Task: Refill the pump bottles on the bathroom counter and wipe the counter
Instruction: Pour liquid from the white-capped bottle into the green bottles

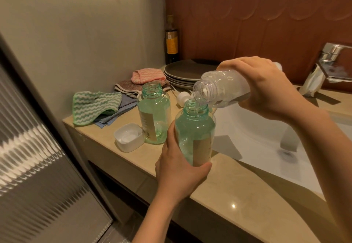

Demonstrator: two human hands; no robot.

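Observation:
My left hand [179, 168] grips a green see-through bottle [195, 130] with a tan label, held upright above the beige counter [234, 201], its neck uncapped. My right hand [266, 88] grips a clear plastic refill bottle [221, 87], tipped with its mouth over the green bottle's neck; a thin stream runs into it. A second green bottle [154, 113], also uncapped and nearly empty, stands on the counter to the left. A white cap [129, 137] lies upside down beside it. A white pump top [183, 97] lies behind the bottles.
Folded cloths, green-striped [95, 106], blue, brown and pink [146, 75], lie at the counter's back left. Stacked grey plates [184, 73] and a dark glass bottle [171, 41] sit by the wall. A white sink [262, 140] with a chrome tap [327, 65] is to the right.

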